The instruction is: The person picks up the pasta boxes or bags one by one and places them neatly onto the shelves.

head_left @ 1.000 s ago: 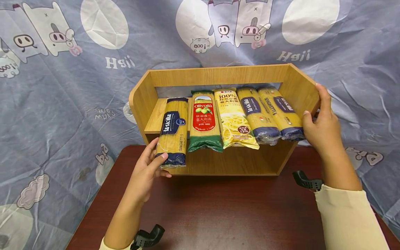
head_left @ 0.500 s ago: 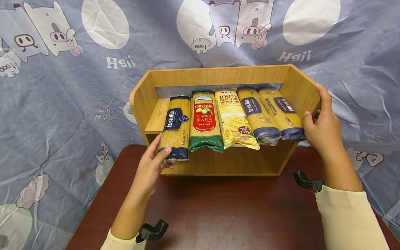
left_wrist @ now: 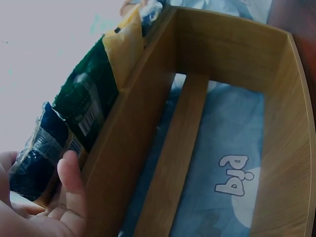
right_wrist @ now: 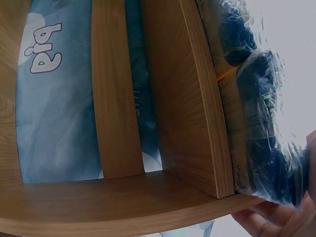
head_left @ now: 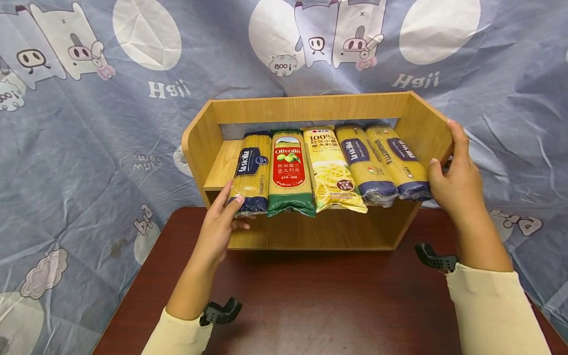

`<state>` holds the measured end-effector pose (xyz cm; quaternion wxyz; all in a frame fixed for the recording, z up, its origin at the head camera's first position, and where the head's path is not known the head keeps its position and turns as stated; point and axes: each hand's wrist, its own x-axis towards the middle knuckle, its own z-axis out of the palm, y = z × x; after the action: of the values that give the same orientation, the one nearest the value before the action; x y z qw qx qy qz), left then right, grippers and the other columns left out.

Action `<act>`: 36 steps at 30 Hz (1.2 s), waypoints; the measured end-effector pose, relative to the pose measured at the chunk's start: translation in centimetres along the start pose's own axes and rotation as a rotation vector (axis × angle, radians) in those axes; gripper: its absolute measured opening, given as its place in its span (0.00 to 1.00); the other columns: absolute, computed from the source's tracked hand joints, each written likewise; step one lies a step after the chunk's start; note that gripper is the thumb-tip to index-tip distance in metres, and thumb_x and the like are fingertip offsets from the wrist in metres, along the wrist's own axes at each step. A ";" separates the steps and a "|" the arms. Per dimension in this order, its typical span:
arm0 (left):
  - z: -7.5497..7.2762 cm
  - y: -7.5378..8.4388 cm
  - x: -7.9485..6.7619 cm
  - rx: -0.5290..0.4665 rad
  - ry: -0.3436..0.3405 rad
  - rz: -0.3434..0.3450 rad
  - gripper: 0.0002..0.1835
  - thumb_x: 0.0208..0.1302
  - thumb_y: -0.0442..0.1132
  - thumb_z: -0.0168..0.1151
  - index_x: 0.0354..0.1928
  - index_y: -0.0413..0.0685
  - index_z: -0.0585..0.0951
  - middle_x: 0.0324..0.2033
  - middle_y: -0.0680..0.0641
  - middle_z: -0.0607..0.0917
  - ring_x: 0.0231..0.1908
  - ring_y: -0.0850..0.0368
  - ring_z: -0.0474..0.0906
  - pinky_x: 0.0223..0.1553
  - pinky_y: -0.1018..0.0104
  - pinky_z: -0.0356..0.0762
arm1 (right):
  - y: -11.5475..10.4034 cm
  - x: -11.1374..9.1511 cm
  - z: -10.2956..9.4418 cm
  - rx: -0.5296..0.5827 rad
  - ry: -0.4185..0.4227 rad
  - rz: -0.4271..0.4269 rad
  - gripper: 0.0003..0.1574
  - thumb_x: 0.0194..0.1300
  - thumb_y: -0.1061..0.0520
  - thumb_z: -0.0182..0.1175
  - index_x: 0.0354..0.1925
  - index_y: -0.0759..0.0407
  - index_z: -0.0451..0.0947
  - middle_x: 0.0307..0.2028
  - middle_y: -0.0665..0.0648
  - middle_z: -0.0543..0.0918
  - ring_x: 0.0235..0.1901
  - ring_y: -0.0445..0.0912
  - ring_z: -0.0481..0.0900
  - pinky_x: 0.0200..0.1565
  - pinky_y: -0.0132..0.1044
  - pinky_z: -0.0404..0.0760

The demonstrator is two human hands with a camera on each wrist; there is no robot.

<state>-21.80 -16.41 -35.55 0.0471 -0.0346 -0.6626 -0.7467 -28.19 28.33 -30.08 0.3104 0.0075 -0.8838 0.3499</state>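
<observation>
My left hand (head_left: 219,224) grips the near end of a La Sicilia spaghetti pack (head_left: 253,167), thumb on top and fingers underneath. That pack lies at the left on the upper board of a wooden shelf (head_left: 310,109), its front end over the board's edge. Beside it lie a green-and-red Olivoilà spaghetti pack (head_left: 290,170), a yellow pasta pack (head_left: 335,170) and two more blue-labelled spaghetti packs (head_left: 368,165). At the right, my right hand (head_left: 459,180) holds the shelf's side panel, thumb inside. In the left wrist view, the thumb lies near the blue pack end (left_wrist: 42,153).
The shelf stands on a dark red table (head_left: 310,301) against a blue printed cloth (head_left: 111,128). Its lower compartment (head_left: 328,229) opens toward me below the packs. Black wrist mounts (head_left: 437,257) project from both wrists.
My left hand has moved forward and slightly right, sliding the La Sicilia pack deeper onto the shelf, close beside the green pack. My right hand stays at the side panel.
</observation>
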 end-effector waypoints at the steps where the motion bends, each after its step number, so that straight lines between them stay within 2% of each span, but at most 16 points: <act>1: 0.0 0.0 0.1 -0.002 -0.003 0.001 0.35 0.77 0.44 0.54 0.80 0.63 0.53 0.65 0.47 0.75 0.35 0.60 0.84 0.32 0.67 0.82 | 0.0 0.0 0.0 0.000 0.000 0.001 0.46 0.70 0.56 0.48 0.78 0.27 0.44 0.66 0.80 0.69 0.56 0.78 0.72 0.53 0.71 0.66; 3: 0.0 -0.1 0.3 0.000 -0.011 0.003 0.34 0.78 0.45 0.53 0.80 0.64 0.53 0.61 0.45 0.78 0.35 0.58 0.85 0.33 0.68 0.82 | 0.0 0.0 0.0 0.001 -0.002 0.004 0.46 0.70 0.56 0.48 0.78 0.27 0.44 0.66 0.80 0.69 0.56 0.78 0.72 0.54 0.71 0.66; 8: -0.1 -0.2 0.3 0.012 -0.017 0.002 0.34 0.78 0.47 0.53 0.80 0.64 0.53 0.52 0.47 0.84 0.35 0.54 0.86 0.34 0.66 0.83 | 0.0 0.0 -0.1 0.000 -0.007 0.011 0.46 0.71 0.56 0.47 0.78 0.27 0.43 0.67 0.79 0.68 0.57 0.78 0.72 0.54 0.71 0.67; 12: 0.0 -0.2 0.1 0.049 -0.005 -0.002 0.34 0.77 0.48 0.54 0.80 0.64 0.53 0.51 0.47 0.84 0.35 0.55 0.86 0.36 0.64 0.84 | 0.0 0.0 -0.2 -0.005 -0.005 0.012 0.46 0.71 0.56 0.48 0.78 0.27 0.43 0.67 0.80 0.68 0.57 0.78 0.72 0.54 0.71 0.66; 20: 0.0 0.0 -0.5 0.149 0.064 0.019 0.33 0.76 0.50 0.56 0.78 0.63 0.59 0.62 0.44 0.78 0.36 0.60 0.86 0.38 0.63 0.85 | 0.0 0.1 -0.3 -0.008 -0.024 0.013 0.46 0.71 0.55 0.48 0.78 0.27 0.43 0.67 0.80 0.68 0.57 0.79 0.71 0.55 0.72 0.65; 23: -0.2 0.0 -0.8 0.175 0.067 0.029 0.33 0.76 0.50 0.56 0.78 0.62 0.59 0.68 0.47 0.74 0.39 0.62 0.84 0.40 0.63 0.85 | 0.0 0.1 -0.5 -0.014 -0.063 0.019 0.47 0.72 0.54 0.47 0.78 0.27 0.40 0.67 0.81 0.67 0.58 0.80 0.71 0.55 0.73 0.65; 28: -0.6 -0.2 -1.5 0.260 0.060 0.047 0.31 0.75 0.52 0.56 0.77 0.68 0.61 0.73 0.56 0.68 0.42 0.62 0.83 0.44 0.67 0.84 | 0.0 -0.5 -0.8 -0.013 -0.099 0.003 0.49 0.73 0.56 0.47 0.79 0.28 0.36 0.65 0.82 0.68 0.56 0.78 0.73 0.51 0.71 0.67; 31: -1.1 -0.3 -2.0 0.329 0.067 0.073 0.30 0.75 0.52 0.57 0.76 0.70 0.63 0.71 0.55 0.70 0.43 0.60 0.82 0.46 0.70 0.82 | 0.3 -1.1 -0.9 0.012 -0.089 -0.020 0.51 0.72 0.59 0.49 0.80 0.27 0.37 0.63 0.78 0.72 0.54 0.68 0.77 0.49 0.45 0.77; 34: -1.5 -0.4 -2.5 0.403 0.080 0.099 0.29 0.75 0.54 0.57 0.75 0.69 0.65 0.68 0.53 0.73 0.49 0.57 0.79 0.47 0.74 0.77 | 0.6 -1.8 -0.9 0.064 -0.073 -0.024 0.52 0.72 0.59 0.51 0.79 0.25 0.38 0.59 0.69 0.75 0.50 0.40 0.79 0.43 0.19 0.71; 36: -1.8 -0.5 -2.8 0.436 0.084 0.105 0.30 0.74 0.55 0.57 0.75 0.69 0.65 0.67 0.52 0.75 0.53 0.54 0.78 0.48 0.76 0.76 | 0.9 -2.3 -1.0 0.087 -0.045 -0.026 0.51 0.72 0.59 0.52 0.78 0.25 0.41 0.57 0.63 0.75 0.45 0.25 0.74 0.41 0.10 0.67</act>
<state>-19.03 -18.08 -36.56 0.1198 -0.0270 -0.8030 -0.5831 -26.00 29.21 -31.36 0.2944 0.0401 -0.8744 0.3836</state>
